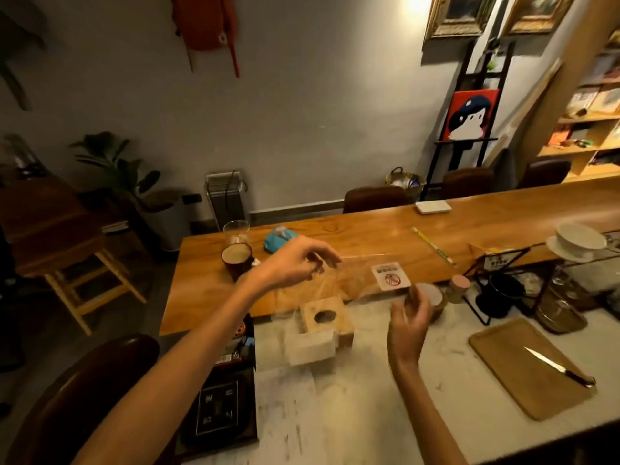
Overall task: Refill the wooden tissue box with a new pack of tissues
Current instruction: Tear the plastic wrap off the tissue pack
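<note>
Left grip (302,265) pinches clear plastic wrapper (349,280), raised. White tissue stack (310,347) lies below it, against pale wooden tissue box (327,318). Right grip (409,322), slack and apparently empty, hangs right of both.

We record: tissue box (327,318) on the desk (352,414), below the wrapper (362,273), between left fingers (327,255) and right fingers (421,303); tissue stack (310,347) just before it; mug (236,260) left of the left fingers; tray (496,357), bearing knife (557,365), right of the right fingers.

knife (557,365) on wooden tray (510,370), brown mug (237,261) beside glass (236,229), red painting (471,114) on easel (466,140)
</note>
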{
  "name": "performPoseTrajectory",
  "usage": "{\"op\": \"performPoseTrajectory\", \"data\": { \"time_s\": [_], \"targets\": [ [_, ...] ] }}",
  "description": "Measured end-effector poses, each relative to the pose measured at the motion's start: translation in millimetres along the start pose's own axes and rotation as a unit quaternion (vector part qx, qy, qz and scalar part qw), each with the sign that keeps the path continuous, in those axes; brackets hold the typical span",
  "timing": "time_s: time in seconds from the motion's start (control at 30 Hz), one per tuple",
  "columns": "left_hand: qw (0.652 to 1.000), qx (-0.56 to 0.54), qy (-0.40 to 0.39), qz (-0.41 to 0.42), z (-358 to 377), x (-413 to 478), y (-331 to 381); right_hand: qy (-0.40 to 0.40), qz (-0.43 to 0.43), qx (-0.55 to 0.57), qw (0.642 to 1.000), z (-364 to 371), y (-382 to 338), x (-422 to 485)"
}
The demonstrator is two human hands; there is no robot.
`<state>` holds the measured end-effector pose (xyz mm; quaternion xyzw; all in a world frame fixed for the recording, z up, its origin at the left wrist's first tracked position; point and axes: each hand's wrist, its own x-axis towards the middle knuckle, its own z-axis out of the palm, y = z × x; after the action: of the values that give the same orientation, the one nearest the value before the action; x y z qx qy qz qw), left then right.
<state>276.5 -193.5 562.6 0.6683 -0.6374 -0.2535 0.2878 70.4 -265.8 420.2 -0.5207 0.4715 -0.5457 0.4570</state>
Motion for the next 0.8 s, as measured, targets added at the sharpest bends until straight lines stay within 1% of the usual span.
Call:
{"op": "performPoseTrajectory", "data": {
  "time_s": [0.03,0.07,0.1,0.13,0.17,0.2,0.23,0.27,0.3,0.37,0.4,0.47,0.53,0.57,0.6,0.67,0.8],
  "targets": [
    [1.0,0.009,-0.007,0.001,-2,1,0,-0.051,-0.111,-0.063,0.991,6,-30,12],
    [1.0,0.018,-0.014,0.004,-5,1,1,-0.106,-0.209,-0.139,0.962,13,-57,24],
    [0.999,0.026,-0.019,0.009,-8,1,1,-0.161,-0.296,-0.228,0.914,19,-81,35],
    [0.999,0.034,-0.018,0.014,-11,1,3,-0.218,-0.368,-0.317,0.846,27,-103,46],
    [0.999,0.041,-0.01,0.022,-14,2,6,-0.274,-0.408,-0.396,0.775,34,-120,55],
    [0.999,0.045,0.002,0.028,-16,2,9,-0.334,-0.41,-0.448,0.721,41,-133,65],
    [0.998,0.045,0.018,0.028,-17,3,12,-0.386,-0.385,-0.47,0.694,47,-143,73],
    [0.999,0.039,0.033,0.019,-18,5,15,-0.433,-0.348,-0.468,0.688,52,-150,80],
    [0.998,0.027,0.048,0.004,-18,6,16,-0.465,-0.322,-0.452,0.69,55,-154,86],
    [0.998,0.01,0.063,-0.023,-15,10,17,-0.489,-0.322,-0.423,0.692,59,-156,98],
    [0.997,0.018,0.063,-0.031,-13,11,18,-0.496,-0.327,-0.407,0.694,59,-155,103],
    [0.994,0.081,0.057,-0.045,-10,15,20,-0.516,-0.328,-0.37,0.699,56,-151,111],
    [0.981,0.176,0.058,-0.058,-8,16,20,-0.528,-0.325,-0.344,0.705,48,-146,119],
    [0.974,0.205,0.069,-0.068,-7,16,19,-0.53,-0.32,-0.333,0.711,43,-144,125],
    [0.971,0.209,0.082,-0.08,-8,15,17,-0.531,-0.311,-0.323,0.719,38,-143,132],
    [0.978,0.151,0.1,-0.105,-8,10,14,-0.539,-0.287,-0.312,0.728,25,-142,147],
    [0.986,-0.001,0.098,-0.137,-2,5,17,-0.547,-0.263,-0.297,0.737,2,-143,167]
  ]
}}
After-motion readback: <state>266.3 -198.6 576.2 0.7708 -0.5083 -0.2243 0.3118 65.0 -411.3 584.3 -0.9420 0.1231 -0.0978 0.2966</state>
